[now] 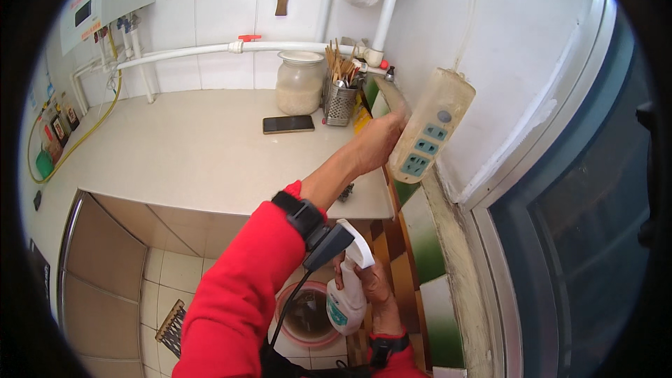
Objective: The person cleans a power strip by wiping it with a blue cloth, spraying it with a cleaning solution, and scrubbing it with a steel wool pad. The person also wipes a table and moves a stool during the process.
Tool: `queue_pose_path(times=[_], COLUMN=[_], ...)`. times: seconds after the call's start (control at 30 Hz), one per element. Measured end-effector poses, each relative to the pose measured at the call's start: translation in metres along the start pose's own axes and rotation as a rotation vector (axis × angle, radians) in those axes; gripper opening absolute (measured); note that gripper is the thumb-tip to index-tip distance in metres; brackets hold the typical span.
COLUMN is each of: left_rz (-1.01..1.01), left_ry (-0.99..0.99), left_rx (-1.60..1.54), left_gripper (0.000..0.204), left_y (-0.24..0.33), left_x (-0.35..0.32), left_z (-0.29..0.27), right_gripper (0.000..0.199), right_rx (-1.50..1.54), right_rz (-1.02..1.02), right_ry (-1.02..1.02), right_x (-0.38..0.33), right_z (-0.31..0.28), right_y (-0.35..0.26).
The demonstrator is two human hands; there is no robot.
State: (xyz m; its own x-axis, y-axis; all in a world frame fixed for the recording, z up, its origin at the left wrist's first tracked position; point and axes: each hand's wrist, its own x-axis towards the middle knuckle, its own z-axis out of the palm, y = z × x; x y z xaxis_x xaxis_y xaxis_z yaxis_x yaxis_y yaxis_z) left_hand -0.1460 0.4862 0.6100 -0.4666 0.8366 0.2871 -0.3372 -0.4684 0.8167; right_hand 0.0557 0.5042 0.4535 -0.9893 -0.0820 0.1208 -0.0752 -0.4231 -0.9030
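My left hand (380,141) reaches over the counter to the left edge of a grimy, cream-coloured power strip (428,129) with green sockets. Its fingers are smeared by motion and partly hidden, so I cannot tell whether they grip the strip. Lower down, my right hand (376,283) is closed round a white spray bottle (345,302) with a white trigger head and a green label. The bottle is upright, slightly tilted, above the floor beside a pink-rimmed basin (290,287) of murky water.
On the pale counter (189,147) are a black phone (288,124), a lidded glass jar (299,85) and a metal utensil holder (340,103) with chopsticks. White pipes (280,46) run along the tiled wall. At the right stands a metal-framed glass door (560,238).
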Motion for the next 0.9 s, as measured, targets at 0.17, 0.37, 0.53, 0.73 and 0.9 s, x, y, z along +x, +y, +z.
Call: queue_pose_path(times=[0.17,0.37,0.53,0.73,0.9], left_rz=[-0.048,0.023,0.099,0.131,0.122], left_ry=[-0.365,-0.230,-0.129,-0.057,-0.008], left_rx=[-0.128,-0.055,-0.067,0.012,0.277], left_gripper=[0.066,0.066,0.067,0.061,0.061], left_y=[0.015,0.043,0.056,0.073,0.091], left_x=[-0.060,-0.136,-0.180,-0.207,-0.221], left_z=[0.024,0.037,0.050,0.068,0.091], right_gripper=[0.074,0.068,0.078,0.073,0.067], right_rx=[0.004,-0.014,-0.039,-0.089,-0.113], right_rz=[0.042,0.047,0.016,-0.225,-0.367], right_ry=[-0.090,-0.182,-0.156,-0.202,-0.119], right_x=[-0.001,-0.010,-0.035,-0.075,-0.089], right_z=[0.010,0.035,0.064,0.105,0.141], right_y=[0.005,0.005,-0.008,-0.041,-0.070])
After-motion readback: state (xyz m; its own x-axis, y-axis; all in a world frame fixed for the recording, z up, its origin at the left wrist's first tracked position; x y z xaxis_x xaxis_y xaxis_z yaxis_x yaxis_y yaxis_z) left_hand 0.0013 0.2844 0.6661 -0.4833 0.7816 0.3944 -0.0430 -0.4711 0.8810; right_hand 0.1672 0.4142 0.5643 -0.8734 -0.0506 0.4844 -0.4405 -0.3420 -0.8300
